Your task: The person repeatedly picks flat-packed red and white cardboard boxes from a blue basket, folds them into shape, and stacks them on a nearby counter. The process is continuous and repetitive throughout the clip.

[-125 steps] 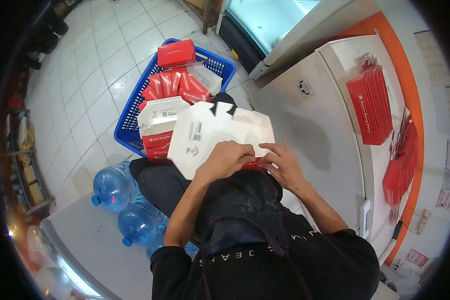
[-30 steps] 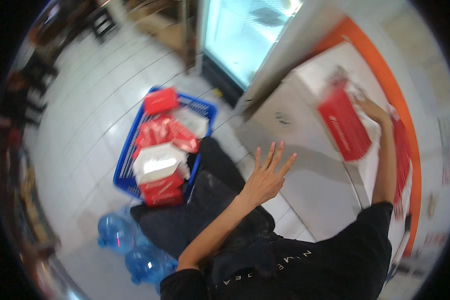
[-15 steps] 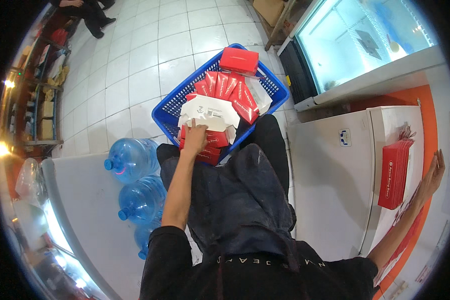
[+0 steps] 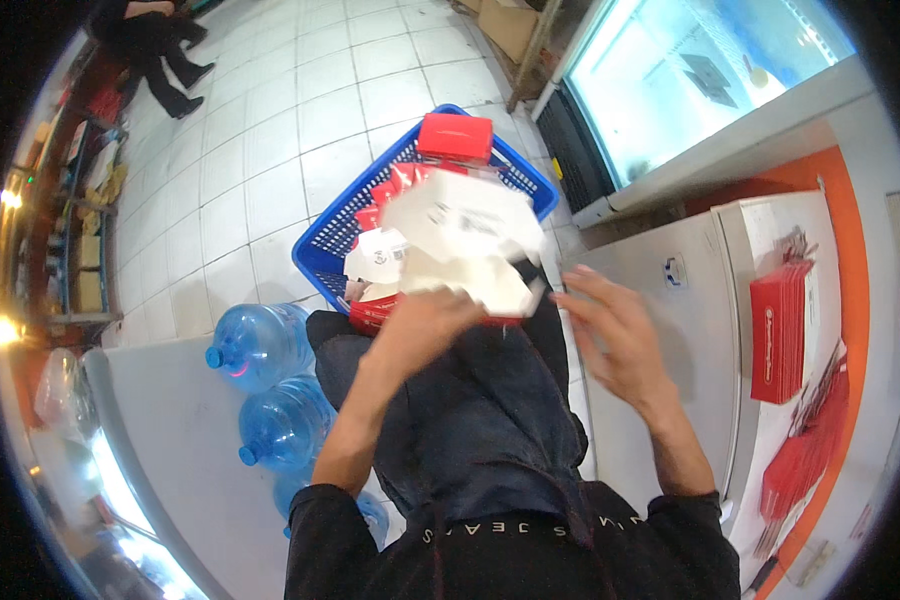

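Observation:
A partly folded cardboard box (image 4: pixel 465 225), white inside and blurred by motion, is raised above the near side of a blue plastic basket (image 4: pixel 315 262). My left hand (image 4: pixel 420 325) grips it at its near edge, where a strip of red shows. Just right of the box, my right hand (image 4: pixel 615 335) has its fingers spread and nothing in it. In the basket lie several red boxes, one of them closed (image 4: pixel 455 137) at the far end. Another white-faced piece of box (image 4: pixel 375 256) shows beside the raised one, which covers much of the basket's contents.
To my right, flat red boxes (image 4: pixel 778 332) are stacked on a white cabinet (image 4: pixel 660 400), with a second red pile (image 4: pixel 805 450) nearer me. Large blue water bottles (image 4: pixel 262 345) lie at my left. A lit glass-fronted cooler (image 4: pixel 710 80) stands far right; a person (image 4: pixel 155 55) is far left.
My left hand has lifted the white-faced box up from the basket and to the right. My right hand has come in from beside the red stack to the box's right side.

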`<act>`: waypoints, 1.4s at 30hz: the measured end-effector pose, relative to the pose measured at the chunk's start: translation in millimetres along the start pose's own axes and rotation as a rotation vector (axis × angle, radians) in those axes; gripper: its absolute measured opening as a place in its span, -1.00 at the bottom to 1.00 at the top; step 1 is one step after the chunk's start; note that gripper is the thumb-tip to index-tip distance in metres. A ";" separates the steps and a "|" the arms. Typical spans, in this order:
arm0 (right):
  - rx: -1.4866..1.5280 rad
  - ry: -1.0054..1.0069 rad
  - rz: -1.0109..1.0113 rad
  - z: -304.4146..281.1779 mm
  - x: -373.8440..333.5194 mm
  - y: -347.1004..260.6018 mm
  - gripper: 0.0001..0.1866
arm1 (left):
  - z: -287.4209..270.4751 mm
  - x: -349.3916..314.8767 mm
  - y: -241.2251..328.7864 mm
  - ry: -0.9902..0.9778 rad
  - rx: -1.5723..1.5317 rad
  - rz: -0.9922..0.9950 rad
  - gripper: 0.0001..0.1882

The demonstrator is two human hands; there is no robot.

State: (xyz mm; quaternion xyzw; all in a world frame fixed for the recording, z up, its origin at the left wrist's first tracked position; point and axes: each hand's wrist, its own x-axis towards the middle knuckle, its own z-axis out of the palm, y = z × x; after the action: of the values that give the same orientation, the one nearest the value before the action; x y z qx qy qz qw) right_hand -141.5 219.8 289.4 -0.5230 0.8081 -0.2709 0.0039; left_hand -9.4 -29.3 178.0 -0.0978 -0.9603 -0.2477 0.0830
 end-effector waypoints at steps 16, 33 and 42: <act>-0.362 -0.743 0.428 57.7 -79.5 28.0 -0.03 | 22.1 -7.5 127.6 -0.509 -0.379 -0.077 -0.38; 0.181 -0.046 0.840 26.7 -99.5 87.3 -0.31 | 62.4 -21.3 102.4 -0.432 -0.088 -0.062 -0.52; 0.896 -0.022 0.969 68.7 -132.4 28.5 -0.53 | 84.0 -5.9 102.7 -0.287 -0.348 -0.037 -0.57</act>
State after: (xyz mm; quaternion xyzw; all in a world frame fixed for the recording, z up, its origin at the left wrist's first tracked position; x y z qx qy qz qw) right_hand -85.7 310.9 181.5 -0.0505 0.7610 -0.5434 0.3508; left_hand 10.4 99.3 151.5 -0.1273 -0.9066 -0.3949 -0.0772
